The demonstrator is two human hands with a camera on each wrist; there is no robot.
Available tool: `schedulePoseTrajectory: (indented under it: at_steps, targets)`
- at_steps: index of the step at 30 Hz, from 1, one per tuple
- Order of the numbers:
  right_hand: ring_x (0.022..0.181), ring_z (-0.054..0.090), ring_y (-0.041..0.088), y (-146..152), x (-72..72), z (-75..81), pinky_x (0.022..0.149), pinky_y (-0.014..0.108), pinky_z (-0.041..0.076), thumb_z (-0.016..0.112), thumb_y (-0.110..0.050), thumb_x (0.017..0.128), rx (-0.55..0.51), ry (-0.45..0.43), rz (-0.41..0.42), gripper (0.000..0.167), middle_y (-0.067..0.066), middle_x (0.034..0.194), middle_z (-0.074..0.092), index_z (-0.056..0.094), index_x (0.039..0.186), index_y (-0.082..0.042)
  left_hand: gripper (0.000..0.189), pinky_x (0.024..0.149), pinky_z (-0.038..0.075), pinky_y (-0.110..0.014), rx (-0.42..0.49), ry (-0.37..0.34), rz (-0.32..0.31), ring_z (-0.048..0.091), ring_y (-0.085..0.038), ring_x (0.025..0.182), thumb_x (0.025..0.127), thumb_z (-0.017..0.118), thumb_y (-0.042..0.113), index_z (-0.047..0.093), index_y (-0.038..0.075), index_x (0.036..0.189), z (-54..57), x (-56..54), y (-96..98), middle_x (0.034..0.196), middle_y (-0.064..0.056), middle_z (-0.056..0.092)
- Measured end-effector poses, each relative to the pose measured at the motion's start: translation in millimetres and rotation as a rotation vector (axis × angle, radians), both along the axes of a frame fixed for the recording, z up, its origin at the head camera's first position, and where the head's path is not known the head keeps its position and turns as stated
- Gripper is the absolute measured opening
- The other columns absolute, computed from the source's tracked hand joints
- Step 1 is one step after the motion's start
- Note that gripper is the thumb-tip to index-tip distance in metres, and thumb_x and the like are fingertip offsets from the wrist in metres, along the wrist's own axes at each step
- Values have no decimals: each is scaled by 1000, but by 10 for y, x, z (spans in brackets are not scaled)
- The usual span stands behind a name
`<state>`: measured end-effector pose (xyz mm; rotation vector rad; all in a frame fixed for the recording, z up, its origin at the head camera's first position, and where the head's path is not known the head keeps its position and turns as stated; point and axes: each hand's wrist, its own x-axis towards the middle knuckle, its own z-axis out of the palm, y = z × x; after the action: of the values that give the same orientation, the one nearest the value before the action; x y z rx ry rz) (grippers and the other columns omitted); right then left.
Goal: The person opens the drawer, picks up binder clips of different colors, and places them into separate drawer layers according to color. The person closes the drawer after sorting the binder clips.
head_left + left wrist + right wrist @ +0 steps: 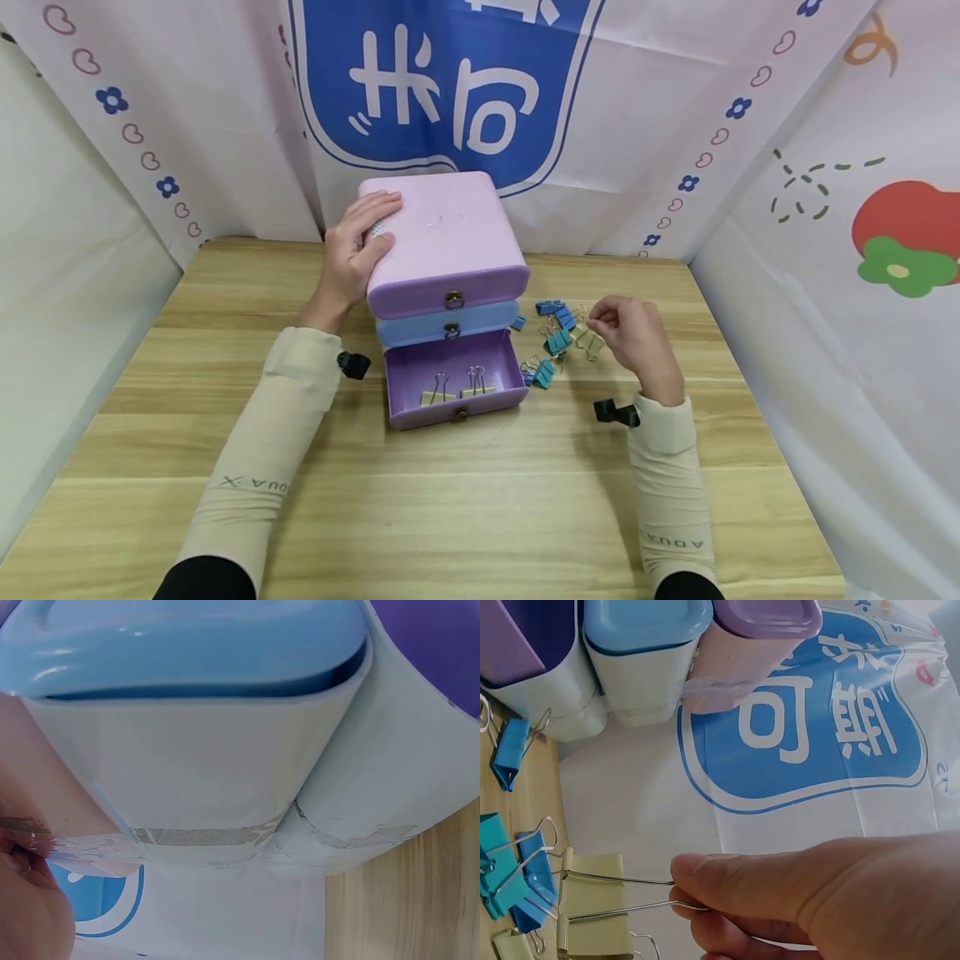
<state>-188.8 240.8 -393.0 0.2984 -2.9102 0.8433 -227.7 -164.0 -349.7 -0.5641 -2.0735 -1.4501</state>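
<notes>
A small three-tier drawer box [450, 225] stands on the table, pink on top, with a blue middle drawer [420, 327] and an open purple bottom drawer [405, 367]. My left hand [352, 250] rests on the box's top left edge. Yellow binder clips [437, 397] lie inside the purple drawer, wire handles up. To the right of the box, my right hand [630, 333] pinches a wire handle of a yellow binder clip [596, 900] between thumb and finger. Teal clips [499, 862] and blue clips [510, 750] lie beside it.
Several blue and teal binder clips [557, 342] are heaped on the wooden table [480, 508] right of the box. A white printed cloth [630, 108] hangs behind, and another sheet [825, 333] stands along the right edge.
</notes>
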Motion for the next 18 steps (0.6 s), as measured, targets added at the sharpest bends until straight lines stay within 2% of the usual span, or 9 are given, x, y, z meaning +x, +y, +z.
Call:
schedulePoseTrajectory:
  at_steps: [6,13,18]
  targets:
    - [75,73,23,-142,52,44,70,40,63,75,-9,96,0,67,65,5,11,88,78,76,94,-5,49,132,27,-33,3,-3,-2,49,-40,148,91,51,10,67,-9,133,9,10,2,145,-28,62]
    - [74,72,19,-366,156,113,69,36,63,80,-8,92,-4,116,172,4,8,87,79,77,94,-5,46,131,29,-41,9,24,-20,49,-47,146,88,57,8,69,-10,129,47,48,15,143,-30,64]
    - [76,72,17,-560,234,121,69,32,63,80,-6,91,-15,132,248,4,6,88,78,78,94,-6,48,132,28,-37,5,9,-5,49,-41,147,90,53,9,68,-10,131,18,26,16,144,-29,63]
